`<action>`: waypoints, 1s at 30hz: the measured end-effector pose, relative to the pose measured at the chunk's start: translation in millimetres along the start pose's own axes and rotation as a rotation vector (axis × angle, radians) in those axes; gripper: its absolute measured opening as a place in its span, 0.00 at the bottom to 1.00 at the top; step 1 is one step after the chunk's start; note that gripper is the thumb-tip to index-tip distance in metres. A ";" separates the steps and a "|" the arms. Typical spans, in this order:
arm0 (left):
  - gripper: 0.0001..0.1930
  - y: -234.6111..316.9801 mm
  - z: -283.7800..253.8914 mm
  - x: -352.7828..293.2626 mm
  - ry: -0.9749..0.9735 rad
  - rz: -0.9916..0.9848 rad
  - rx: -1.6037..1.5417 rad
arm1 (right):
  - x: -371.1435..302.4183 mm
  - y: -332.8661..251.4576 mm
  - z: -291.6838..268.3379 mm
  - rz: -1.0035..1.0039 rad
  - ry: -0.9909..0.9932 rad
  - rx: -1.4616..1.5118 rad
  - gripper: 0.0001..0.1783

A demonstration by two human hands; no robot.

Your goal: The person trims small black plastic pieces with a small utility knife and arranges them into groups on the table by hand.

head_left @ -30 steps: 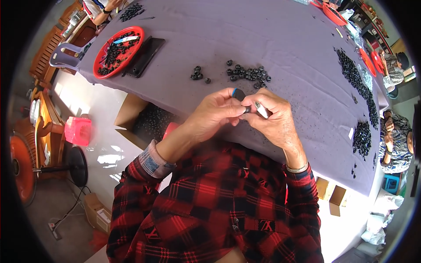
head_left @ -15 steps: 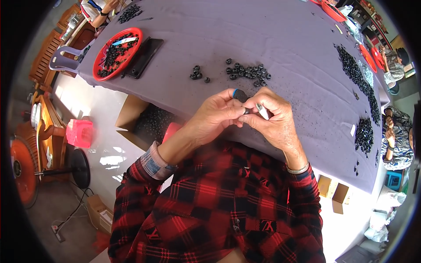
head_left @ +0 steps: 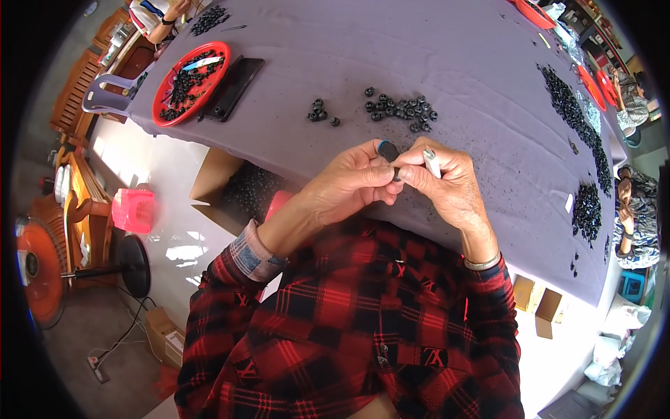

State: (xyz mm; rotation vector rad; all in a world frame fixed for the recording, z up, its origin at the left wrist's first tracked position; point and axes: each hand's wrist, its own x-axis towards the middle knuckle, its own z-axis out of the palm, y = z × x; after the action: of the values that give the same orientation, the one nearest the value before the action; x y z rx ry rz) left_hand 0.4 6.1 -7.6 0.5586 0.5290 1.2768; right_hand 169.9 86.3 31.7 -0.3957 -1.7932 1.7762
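One dark bead (head_left: 397, 174) sits in the left hand's (head_left: 352, 177) pinching grip, the right hand (head_left: 447, 187) clasps a pale tool (head_left: 432, 163); loose beads (head_left: 410, 112) lie at 12 o'clock, finished count indeterminate.

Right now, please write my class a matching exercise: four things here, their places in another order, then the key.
1. pale tool
2. dark piece
3. red tray
4. cardboard box

A. on the tablecloth, upper left
B. below the tablecloth's edge
C. in the right hand
D. between left thumb and right thumb

Pairs: 1-C, 2-D, 3-A, 4-B
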 end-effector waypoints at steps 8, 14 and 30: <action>0.14 8.0 8.8 -3.9 0.016 0.135 0.051 | -6.5 -5.4 -5.8 -0.191 0.107 -0.665 0.14; 0.14 4.7 7.3 -4.1 -0.002 0.197 0.023 | -10.1 -2.7 5.7 -0.282 0.081 -0.798 0.14; 0.16 -0.1 22.2 -8.1 -0.070 0.018 0.181 | -9.9 5.2 -7.9 0.014 0.305 -0.192 0.13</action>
State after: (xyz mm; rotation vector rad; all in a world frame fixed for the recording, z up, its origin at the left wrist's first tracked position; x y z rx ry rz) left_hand 13.2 -3.9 9.5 0.7577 0.5861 1.2285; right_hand 181.4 87.2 24.3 -0.7168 -1.7459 1.4647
